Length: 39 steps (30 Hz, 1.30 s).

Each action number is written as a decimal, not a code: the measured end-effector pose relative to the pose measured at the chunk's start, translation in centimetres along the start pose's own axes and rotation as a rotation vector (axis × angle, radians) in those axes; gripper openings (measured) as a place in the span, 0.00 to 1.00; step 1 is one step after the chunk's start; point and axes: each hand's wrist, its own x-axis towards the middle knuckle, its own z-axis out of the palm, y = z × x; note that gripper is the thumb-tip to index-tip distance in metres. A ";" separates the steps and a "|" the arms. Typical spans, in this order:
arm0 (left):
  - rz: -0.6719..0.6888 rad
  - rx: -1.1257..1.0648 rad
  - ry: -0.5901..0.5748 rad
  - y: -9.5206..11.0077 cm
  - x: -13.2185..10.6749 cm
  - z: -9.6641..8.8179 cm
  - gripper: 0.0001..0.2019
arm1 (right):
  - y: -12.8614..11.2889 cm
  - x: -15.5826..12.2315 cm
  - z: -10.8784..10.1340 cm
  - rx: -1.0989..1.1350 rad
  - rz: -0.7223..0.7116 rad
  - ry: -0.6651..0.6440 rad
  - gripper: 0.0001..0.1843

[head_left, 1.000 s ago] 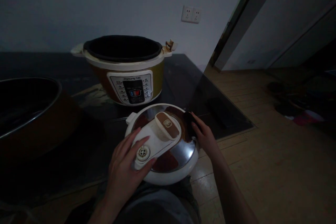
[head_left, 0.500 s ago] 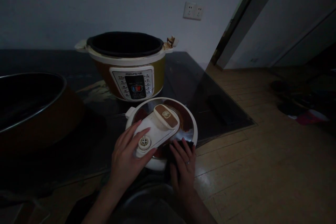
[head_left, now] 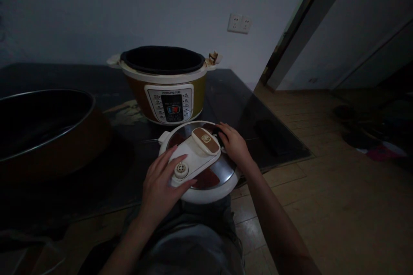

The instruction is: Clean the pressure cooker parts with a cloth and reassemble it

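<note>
A round pressure cooker lid [head_left: 215,175], white-rimmed with shiny metal and brown patches, lies tilted at the table's near edge. It has a raised white bar, a brown-topped handle [head_left: 206,141] and a round valve [head_left: 181,170]. My left hand [head_left: 161,184] grips the lid at its valve end, with thumb and fingers on either side of the valve. On the far right part of the lid, beside the handle, my right hand [head_left: 235,144] presses a dark cloth [head_left: 220,137], mostly hidden under the fingers. Behind stands the pressure cooker [head_left: 135,90] with its dark pot uncovered.
A wide brown pan [head_left: 80,137] with a metal rim stands at the left on the dark table [head_left: 238,94]. A flat dark object [head_left: 272,135] lies near the table's right corner. Wall sockets [head_left: 239,23] are behind, and wooden floor [head_left: 322,189] is at the right.
My right hand has moved with the dark cloth from the lid's near right side up to its far right side. The left hand keeps its hold on the lid.
</note>
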 end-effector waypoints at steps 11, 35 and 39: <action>-0.061 0.007 -0.007 0.5 -0.1 0.1 0.18 | -1.2 -7.7 -4.0 0.092 -0.098 -0.086 0.25; 0.088 -0.231 -0.097 -2.3 0.6 -0.9 0.20 | -3.1 -11.4 0.9 0.118 -0.302 0.263 0.24; 0.079 -0.246 -0.086 -2.0 0.4 -0.8 0.20 | -6.6 -13.4 2.8 0.035 -0.482 0.213 0.30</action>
